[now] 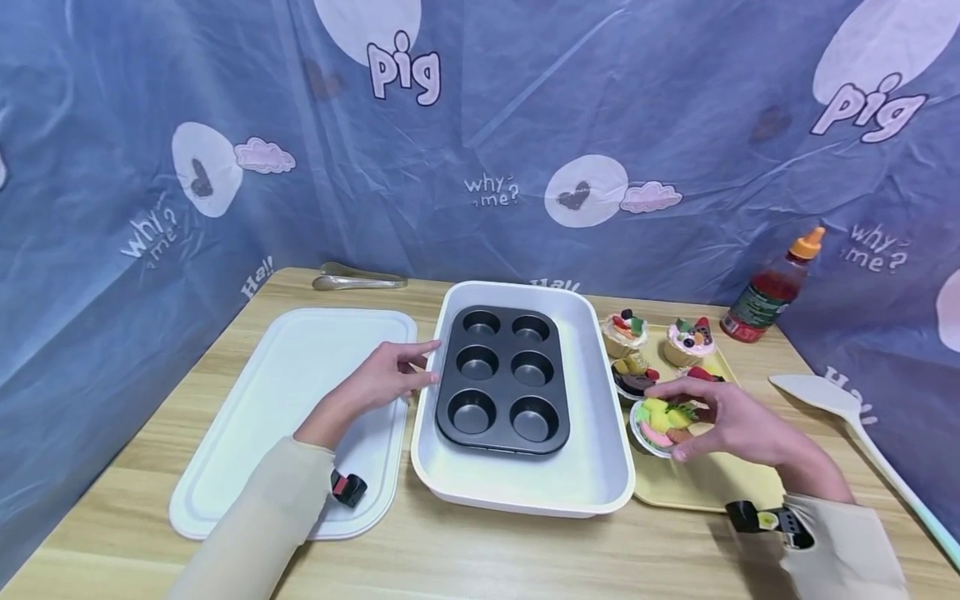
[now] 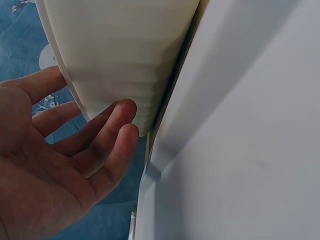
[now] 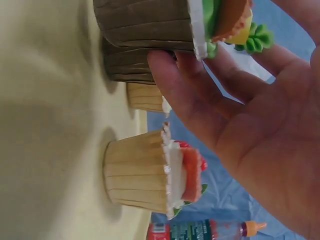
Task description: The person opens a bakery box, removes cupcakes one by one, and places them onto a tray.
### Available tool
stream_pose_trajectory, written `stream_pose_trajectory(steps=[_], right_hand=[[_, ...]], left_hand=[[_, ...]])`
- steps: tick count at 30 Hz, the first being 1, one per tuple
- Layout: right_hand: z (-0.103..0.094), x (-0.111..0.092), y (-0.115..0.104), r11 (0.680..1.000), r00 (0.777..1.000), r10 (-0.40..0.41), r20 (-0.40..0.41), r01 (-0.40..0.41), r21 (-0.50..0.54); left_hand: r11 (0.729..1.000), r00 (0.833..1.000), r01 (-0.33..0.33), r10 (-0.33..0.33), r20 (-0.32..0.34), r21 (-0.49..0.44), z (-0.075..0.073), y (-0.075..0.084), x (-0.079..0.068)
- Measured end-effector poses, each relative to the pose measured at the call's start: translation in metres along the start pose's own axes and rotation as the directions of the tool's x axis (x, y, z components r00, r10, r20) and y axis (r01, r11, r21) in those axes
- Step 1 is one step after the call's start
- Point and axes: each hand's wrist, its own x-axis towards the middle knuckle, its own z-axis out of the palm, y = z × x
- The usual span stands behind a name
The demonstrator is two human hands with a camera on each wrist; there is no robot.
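In the head view my left hand (image 1: 382, 372) reaches to the left rim of a deep white tray (image 1: 592, 492). Its fingertips meet that rim, and in the left wrist view the fingers (image 2: 122, 112) are relaxed beside the outer wall. A dark muffin pan (image 1: 504, 379) with several round cups lies inside the tray. On the right, my right hand (image 1: 738, 421) holds a cupcake (image 1: 654, 425) topped with yellow and pink pieces, fingers behind and thumb in front. The right wrist view shows its dark wrapper (image 3: 145, 25) at the fingertips.
Beneath the cupcakes lies a yellow tray (image 1: 690, 487), with a strawberry cupcake (image 3: 137, 172) among several others. A sauce bottle (image 1: 772, 287) and a white spatula (image 1: 825, 396) are at right. At left lie a white board (image 1: 300, 375) and metal tongs (image 1: 360, 279).
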Motion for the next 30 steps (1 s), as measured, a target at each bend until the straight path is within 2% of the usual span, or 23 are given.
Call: stream_pose_trajectory(steps=[16,30], right_hand=[[0.002,0.001,0.014,1.0,0.995,-0.014,0.102,0.012,0.019],[0.006,0.001,0.015,0.999,0.994,-0.051,0.099,0.052,-0.008]], left_hand=[[1.0,1.0,-0.03,0.03,0.0,0.002,0.0,-0.001,0.001],[1.0,1.0,-0.022,0.022,0.0,0.012,-0.001,-0.002,0.0]])
